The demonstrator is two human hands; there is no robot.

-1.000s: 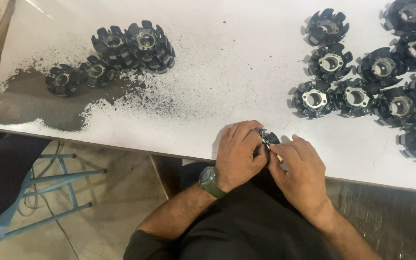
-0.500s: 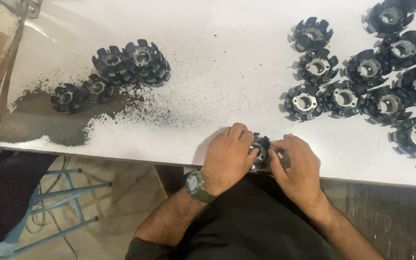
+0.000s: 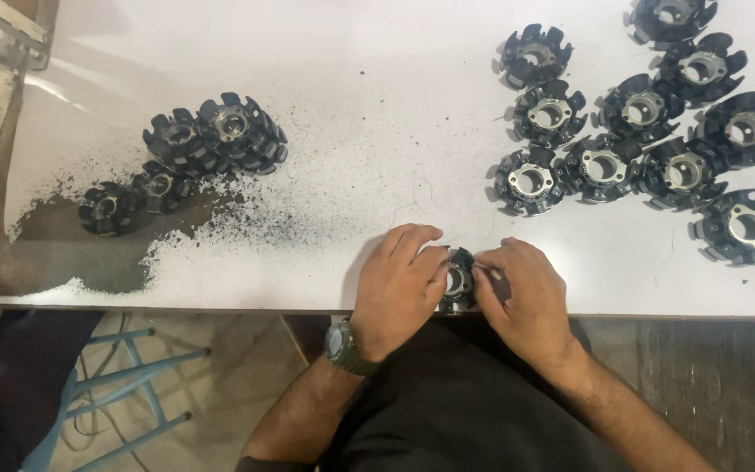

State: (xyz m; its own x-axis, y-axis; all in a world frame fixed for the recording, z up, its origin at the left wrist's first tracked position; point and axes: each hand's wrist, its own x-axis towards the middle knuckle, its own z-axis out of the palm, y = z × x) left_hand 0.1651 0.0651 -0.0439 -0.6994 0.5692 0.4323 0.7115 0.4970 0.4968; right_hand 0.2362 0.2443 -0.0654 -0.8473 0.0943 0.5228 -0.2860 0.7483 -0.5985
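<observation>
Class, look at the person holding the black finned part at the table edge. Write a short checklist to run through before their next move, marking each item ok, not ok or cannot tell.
1. Both hands on the finned part: left hand and right hand grip it: ok.
2. Part supported over the table: at the near edge: cannot tell.
3. Work area clean: dark dust spread left: not ok.
4. Right group of parts apart from hands: ok.
5. Tool in right fingers: cannot tell.

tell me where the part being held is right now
In the head view the black round part sits at the near edge of the white table, low centre, pinched between the left hand and right hand.
</observation>
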